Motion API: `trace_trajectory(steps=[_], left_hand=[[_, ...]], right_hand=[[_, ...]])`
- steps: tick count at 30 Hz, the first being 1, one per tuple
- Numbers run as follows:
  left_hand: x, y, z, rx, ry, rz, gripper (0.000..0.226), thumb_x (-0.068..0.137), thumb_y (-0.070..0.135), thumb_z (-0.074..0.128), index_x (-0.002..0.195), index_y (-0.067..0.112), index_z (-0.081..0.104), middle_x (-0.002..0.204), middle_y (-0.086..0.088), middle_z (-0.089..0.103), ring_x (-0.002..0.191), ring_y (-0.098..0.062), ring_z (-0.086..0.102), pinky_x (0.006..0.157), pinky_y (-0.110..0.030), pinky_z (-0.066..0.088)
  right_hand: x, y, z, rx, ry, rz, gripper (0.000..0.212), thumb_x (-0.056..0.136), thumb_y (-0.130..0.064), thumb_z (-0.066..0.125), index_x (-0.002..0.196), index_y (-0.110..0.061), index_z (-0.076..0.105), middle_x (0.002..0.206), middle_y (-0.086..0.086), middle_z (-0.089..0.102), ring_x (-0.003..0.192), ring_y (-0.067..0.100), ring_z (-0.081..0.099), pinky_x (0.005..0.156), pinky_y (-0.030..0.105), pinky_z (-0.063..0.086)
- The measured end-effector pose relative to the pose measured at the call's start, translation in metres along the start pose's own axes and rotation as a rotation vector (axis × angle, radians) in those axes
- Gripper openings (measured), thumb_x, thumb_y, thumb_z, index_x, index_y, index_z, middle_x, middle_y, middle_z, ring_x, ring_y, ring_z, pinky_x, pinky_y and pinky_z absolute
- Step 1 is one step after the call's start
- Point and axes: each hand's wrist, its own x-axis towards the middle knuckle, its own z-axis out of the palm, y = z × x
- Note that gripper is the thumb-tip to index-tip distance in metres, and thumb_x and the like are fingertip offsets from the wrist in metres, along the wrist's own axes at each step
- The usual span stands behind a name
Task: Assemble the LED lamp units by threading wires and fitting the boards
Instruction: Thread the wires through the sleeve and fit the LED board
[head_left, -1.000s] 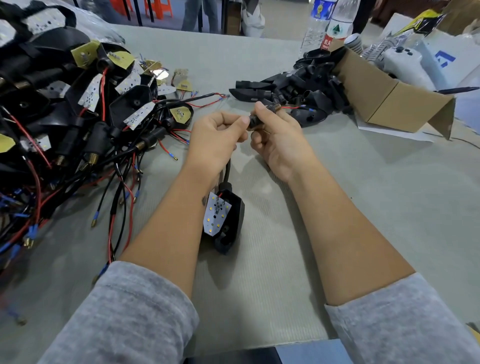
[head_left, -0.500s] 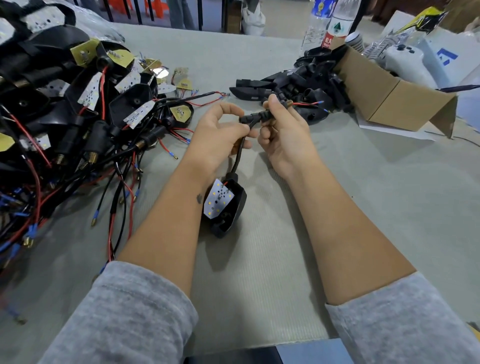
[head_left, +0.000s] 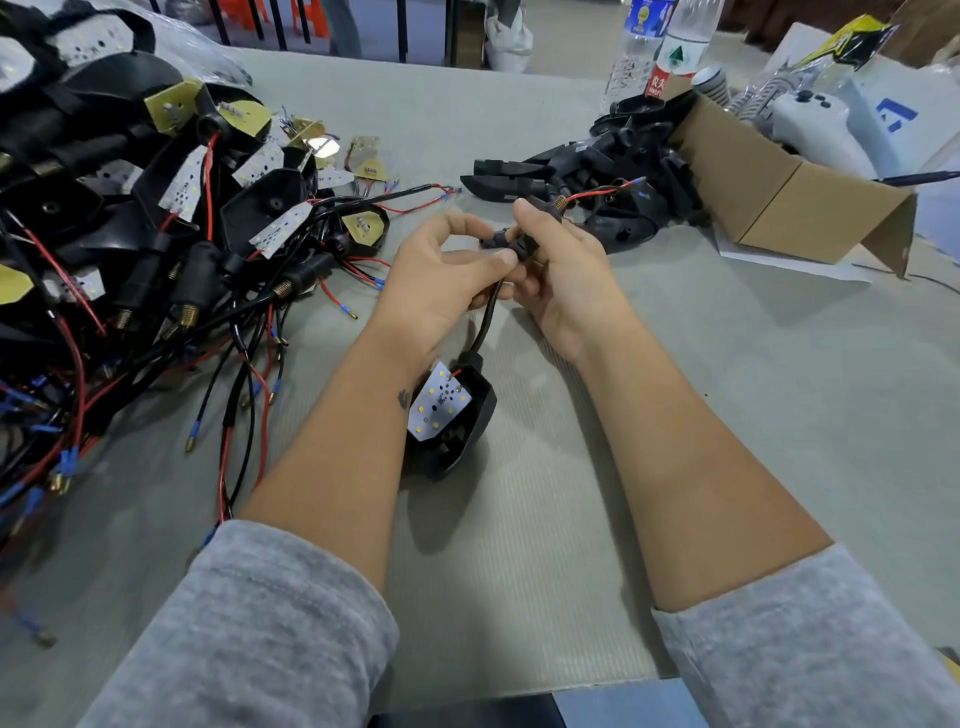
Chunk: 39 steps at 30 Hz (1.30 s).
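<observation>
Both hands up over table (head_left: 727, 415) centre; left hand (head_left: 441, 280) pinches black cable (head_left: 488, 317) w/ thumb + curled fingers, right hand (head_left: 561, 270) grips black connector sleeve (head_left: 524, 244) just beside it, red wire (head_left: 597, 193) poking out far end. Cable drops near to lamp housing (head_left: 467, 431) lying on table btwn forearms, white LED board (head_left: 439, 402) tilted in its opening; heap of wired units (head_left: 156, 234) at left, cardboard box (head_left: 789, 192) far right w/ black housings (head_left: 597, 171) beside it.
</observation>
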Motion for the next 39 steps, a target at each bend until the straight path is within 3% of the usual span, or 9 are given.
trace_trajectory(steps=[3,8,11,17,23,26,30,35,39], left_hand=[[-0.0002,0.0018,0.0021,0.063,-0.045,-0.019,0.007,0.093,0.012,0.062,0.087,0.015,0.059,0.065,0.000,0.072,0.060,-0.009,0.067,0.065,-0.020,0.049],[-0.0005,0.0040,-0.0001,0.217,-0.170,-0.071,0.023,0.097,0.018,0.054,0.086,0.008,0.071,0.062,0.002,0.070,0.060,-0.005,0.065,0.060,-0.011,0.046],[-0.0005,0.0030,-0.0027,0.231,-0.206,-0.045,0.022,0.097,0.015,0.055,0.086,0.011,0.073,0.062,0.005,0.069,0.059,-0.002,0.060,0.060,-0.012,0.042],[0.0030,-0.0013,-0.0044,0.192,-0.159,-0.058,0.020,0.095,0.014,0.058,0.082,0.006,0.071,0.065,-0.004,0.067,0.061,-0.009,0.059,0.068,-0.022,0.044],[0.0024,0.0023,-0.0025,0.173,-0.165,-0.066,0.026,0.098,0.019,0.055,0.079,0.013,0.072,0.065,0.001,0.070,0.064,-0.006,0.065,0.065,-0.014,0.048],[0.0019,0.0056,-0.0011,0.129,-0.192,-0.093,0.027,0.098,0.015,0.052,0.081,0.009,0.071,0.070,-0.001,0.073,0.067,-0.007,0.069,0.061,-0.011,0.048],[0.0010,0.0041,-0.0015,0.165,-0.200,-0.106,0.024,0.097,0.009,0.052,0.081,0.007,0.070,0.067,-0.002,0.072,0.067,-0.008,0.066,0.070,-0.014,0.048],[0.0021,0.0021,-0.0045,0.226,-0.203,-0.106,0.020,0.095,0.006,0.054,0.084,0.007,0.071,0.065,0.000,0.068,0.062,-0.005,0.061,0.068,-0.013,0.046],[0.0023,0.0017,-0.0036,0.202,-0.184,-0.107,0.021,0.095,0.004,0.054,0.081,0.006,0.070,0.066,-0.004,0.068,0.064,-0.008,0.063,0.071,-0.014,0.048]], right_hand=[[0.0009,-0.0002,-0.0017,0.047,-0.015,-0.006,0.026,0.094,-0.025,0.063,0.073,-0.012,0.054,0.057,-0.002,0.051,0.043,0.013,0.040,0.048,0.026,0.034],[0.0053,-0.0012,-0.0051,0.155,0.101,-0.020,0.024,0.095,-0.033,0.060,0.094,-0.011,0.051,0.057,-0.007,0.050,0.043,0.011,0.034,0.043,0.022,0.028],[0.0036,-0.0020,-0.0042,0.154,0.104,-0.023,0.024,0.095,-0.030,0.061,0.082,-0.012,0.052,0.059,-0.005,0.048,0.042,0.011,0.034,0.040,0.020,0.033],[-0.0017,0.0024,0.0025,-0.130,-0.012,-0.063,0.029,0.093,-0.021,0.064,0.067,-0.013,0.052,0.055,0.001,0.048,0.043,0.017,0.040,0.043,0.028,0.029],[-0.0023,-0.0009,-0.0001,-0.008,0.002,-0.040,0.028,0.092,-0.026,0.066,0.071,-0.013,0.054,0.059,0.001,0.052,0.042,0.012,0.044,0.042,0.024,0.031],[0.0003,-0.0009,-0.0002,0.072,0.068,-0.052,0.029,0.094,-0.030,0.063,0.073,-0.013,0.053,0.056,0.003,0.039,0.040,0.013,0.035,0.045,0.022,0.027],[0.0027,-0.0031,-0.0046,0.050,0.157,-0.053,0.030,0.095,-0.038,0.061,0.076,-0.015,0.055,0.052,-0.005,0.036,0.043,0.011,0.033,0.047,0.023,0.026],[0.0010,-0.0028,-0.0034,-0.012,0.110,-0.066,0.028,0.094,-0.027,0.063,0.073,-0.013,0.052,0.052,-0.007,0.048,0.039,0.011,0.029,0.047,0.026,0.023],[-0.0030,-0.0008,-0.0010,-0.068,0.038,-0.062,0.028,0.093,-0.022,0.065,0.070,-0.012,0.053,0.055,-0.003,0.050,0.045,0.015,0.038,0.043,0.026,0.032]])
